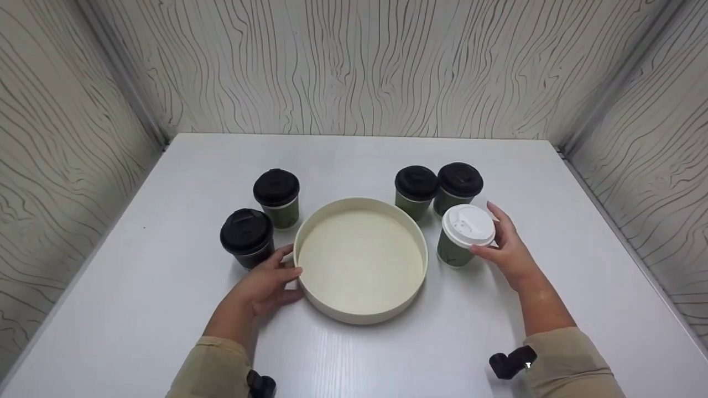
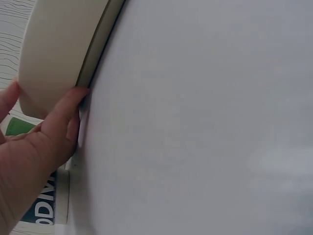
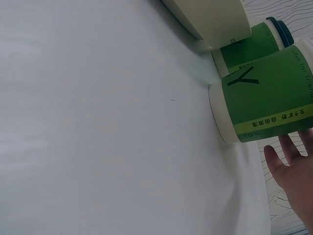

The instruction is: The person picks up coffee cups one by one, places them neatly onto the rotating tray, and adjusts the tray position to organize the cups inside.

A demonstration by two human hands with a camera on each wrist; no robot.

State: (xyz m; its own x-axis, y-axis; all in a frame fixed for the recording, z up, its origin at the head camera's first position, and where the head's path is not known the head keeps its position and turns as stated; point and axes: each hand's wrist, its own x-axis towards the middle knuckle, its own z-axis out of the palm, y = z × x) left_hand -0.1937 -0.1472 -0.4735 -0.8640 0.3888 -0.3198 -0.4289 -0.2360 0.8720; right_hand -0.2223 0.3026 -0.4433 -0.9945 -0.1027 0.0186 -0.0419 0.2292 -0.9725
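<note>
A round cream tray (image 1: 359, 260) with a low wall lies on the white table, nothing in it. My left hand (image 1: 268, 284) grips its left side, fingers at the rim and lower edge. The left wrist view shows the tray's wall (image 2: 58, 54) up close with the hand (image 2: 36, 147) against it. Right of the tray, a green paper cup (image 1: 456, 254) with a white lid (image 1: 469, 224) stands upright. My right hand (image 1: 511, 251) is at its right side, thumb by the lid and fingers extended. In the right wrist view the fingers are spread beside the green cup (image 3: 269, 93).
Two black-lidded cups (image 1: 247, 232) (image 1: 276, 188) stand left of the tray, the nearer beside my left hand. Another black-lidded pair (image 1: 416, 185) (image 1: 459, 179) stands behind the white-lidded cup. A wood-grain patterned wall (image 1: 354, 66) closes off the back.
</note>
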